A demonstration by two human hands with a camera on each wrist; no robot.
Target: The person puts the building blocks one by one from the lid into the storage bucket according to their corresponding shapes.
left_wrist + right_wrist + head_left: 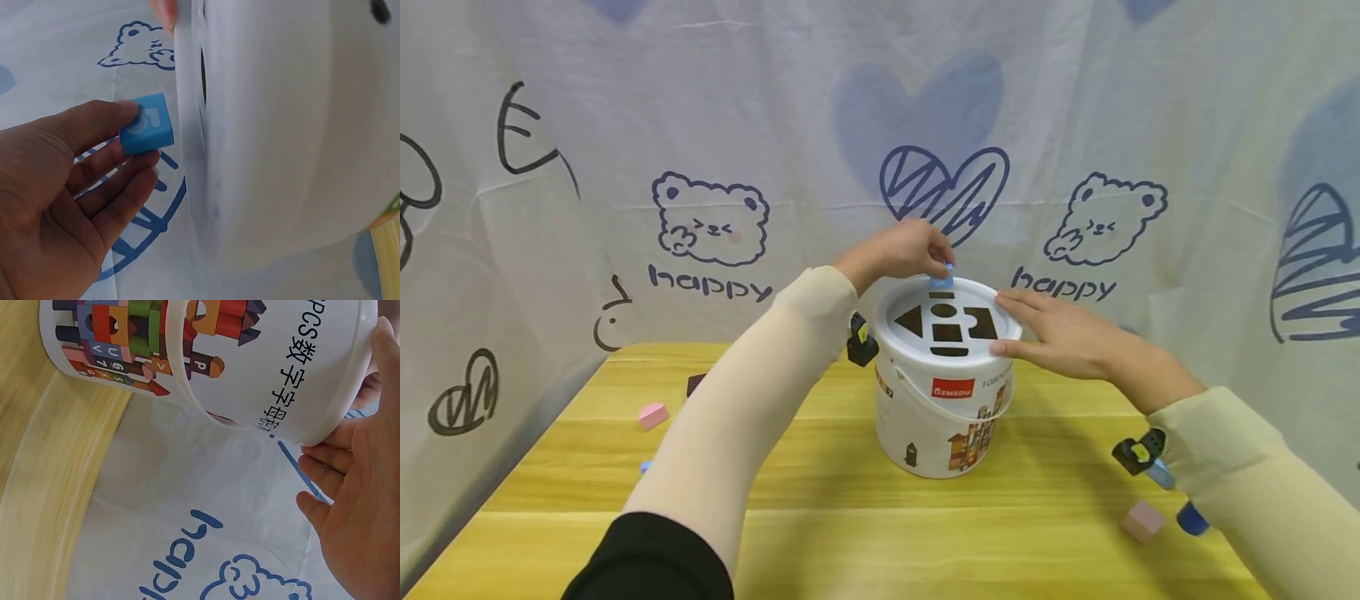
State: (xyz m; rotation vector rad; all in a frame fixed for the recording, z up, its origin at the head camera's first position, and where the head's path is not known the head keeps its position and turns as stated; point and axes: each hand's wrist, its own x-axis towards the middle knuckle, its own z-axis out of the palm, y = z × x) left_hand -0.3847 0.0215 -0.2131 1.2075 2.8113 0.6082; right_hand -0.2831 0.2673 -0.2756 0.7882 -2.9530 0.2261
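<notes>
My left hand (pixel 904 250) pinches a blue block (pixel 147 125) between thumb and fingers, and a white 5 shows on its face in the left wrist view. It holds the block at the far rim of a white bucket (pixel 910 421), just above the lid (pixel 898 335). The lid has cut-out holes of several shapes, among them a triangle, a circle and a square. My right hand (pixel 1067 337) touches the right side of the lid's rim, thumb and fingers extended and spread. Some of its fingertips are hidden behind the bucket in the right wrist view.
On the wooden table (pixel 820 550), a pink half-round block (pixel 653 415) and a dark block (pixel 695 384) lie at left. A pinkish cube (pixel 1143 522), a dark blue block (pixel 1192 518) and a light blue block (pixel 1161 474) lie at right. A printed curtain (pixel 820 108) hangs behind.
</notes>
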